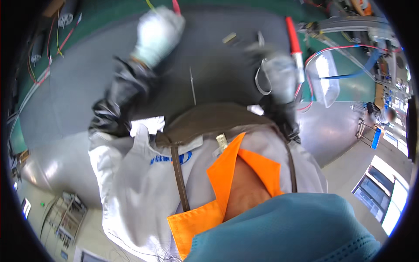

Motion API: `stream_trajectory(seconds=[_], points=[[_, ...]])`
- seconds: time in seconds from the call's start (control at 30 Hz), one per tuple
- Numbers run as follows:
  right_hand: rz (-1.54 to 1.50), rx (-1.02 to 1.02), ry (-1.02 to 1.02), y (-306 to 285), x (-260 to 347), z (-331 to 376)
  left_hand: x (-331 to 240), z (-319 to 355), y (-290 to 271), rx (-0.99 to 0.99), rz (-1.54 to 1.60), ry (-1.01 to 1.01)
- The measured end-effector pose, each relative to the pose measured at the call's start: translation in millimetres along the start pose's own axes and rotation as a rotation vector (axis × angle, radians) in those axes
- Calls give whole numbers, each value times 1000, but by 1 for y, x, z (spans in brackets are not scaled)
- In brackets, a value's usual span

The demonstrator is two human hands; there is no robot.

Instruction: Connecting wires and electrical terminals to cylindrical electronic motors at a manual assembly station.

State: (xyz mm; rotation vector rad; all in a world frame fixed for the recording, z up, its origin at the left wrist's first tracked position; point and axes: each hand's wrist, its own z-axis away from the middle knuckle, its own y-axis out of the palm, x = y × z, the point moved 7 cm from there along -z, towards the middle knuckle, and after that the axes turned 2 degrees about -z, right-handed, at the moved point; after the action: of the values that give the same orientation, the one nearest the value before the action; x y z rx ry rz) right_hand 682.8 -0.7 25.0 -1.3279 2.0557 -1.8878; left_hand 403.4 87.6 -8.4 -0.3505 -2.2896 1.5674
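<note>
My left hand (159, 34), in a white glove, is closed near the far edge of the dark table mat (209, 70). A red wire (176, 6) and a yellow-green wire (150, 5) come out of its far side. To the right, my gloved right hand (279, 72) is smeared by motion, so its fingers cannot be made out. Beside it shows a thin white loop (263, 83), perhaps a strap or tie. A red-and-white stick-shaped tool (295, 46) lies just right of that hand. Between the hands, farther off, is a small yellowish piece (228, 38).
At the right stands a clear plastic tray (325, 78), with red and blue cables (312, 65) looping past it. A metal frame (349, 26) is at the far right. Dark cylinders (65, 17) with loose wires lie far left. A thin pale strip (192, 85) lies on the mat.
</note>
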Motion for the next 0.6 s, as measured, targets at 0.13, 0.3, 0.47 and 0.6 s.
stream_trajectory(seconds=[0.13, 0.3, 0.47, 0.6], points=[[-248, -423, 845, -52, -93, 59, 120, 30, -33, 87, -514, -319], [-243, 14, 220, -13, -49, 0, 35, 58, -45, -124, 242, -79], [-195, -473, 626, -49, -200, -100, -118, 84, -6, 138, 497, 291], [871, -410, 567, -100, -371, -154, -63, 154, -4, 101, 243, -124]])
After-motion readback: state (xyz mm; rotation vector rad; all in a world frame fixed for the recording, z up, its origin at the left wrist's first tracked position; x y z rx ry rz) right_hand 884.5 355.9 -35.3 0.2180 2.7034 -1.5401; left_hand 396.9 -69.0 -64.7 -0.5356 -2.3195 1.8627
